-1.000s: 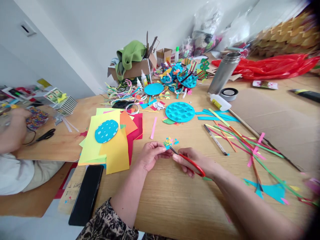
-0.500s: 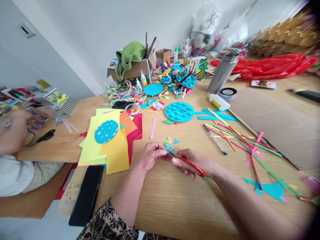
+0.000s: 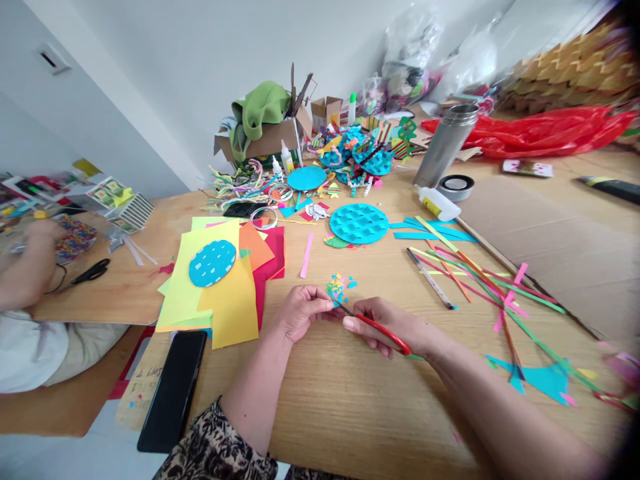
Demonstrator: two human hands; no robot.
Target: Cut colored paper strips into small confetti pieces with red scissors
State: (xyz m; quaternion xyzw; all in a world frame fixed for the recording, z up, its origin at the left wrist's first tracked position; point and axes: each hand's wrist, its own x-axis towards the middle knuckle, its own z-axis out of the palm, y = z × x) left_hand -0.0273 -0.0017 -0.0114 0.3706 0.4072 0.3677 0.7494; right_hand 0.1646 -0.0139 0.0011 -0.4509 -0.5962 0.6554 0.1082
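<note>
My right hand (image 3: 395, 321) is closed around a pair of scissors with red handles (image 3: 384, 335). Their dark blades reach left to the fingertips of my left hand (image 3: 303, 312). Thumb and fingers of that left hand are pinched together; whatever lies between them is too small to make out. Just beyond the blade tips is a heap of tiny paper snippets (image 3: 337, 288) in blue, yellow and pink. A pink paper strip (image 3: 307, 256) lies farther off, left of the heap. Behind it sits a blue oval with a lattice-like surface (image 3: 359, 224).
Coloured paper sheets (image 3: 233, 313), with a white-flecked blue oval (image 3: 213, 263) on top, lie left beside a black phone (image 3: 173, 393). Right are a pen (image 3: 431, 279), paper strips (image 3: 480, 273), a glue bottle (image 3: 439, 203) and a steel flask (image 3: 447, 147). Another person's hand (image 3: 43, 233) works far left.
My hands and the scissors stay in almost the same place. The other person's hand at far left has shifted slightly.
</note>
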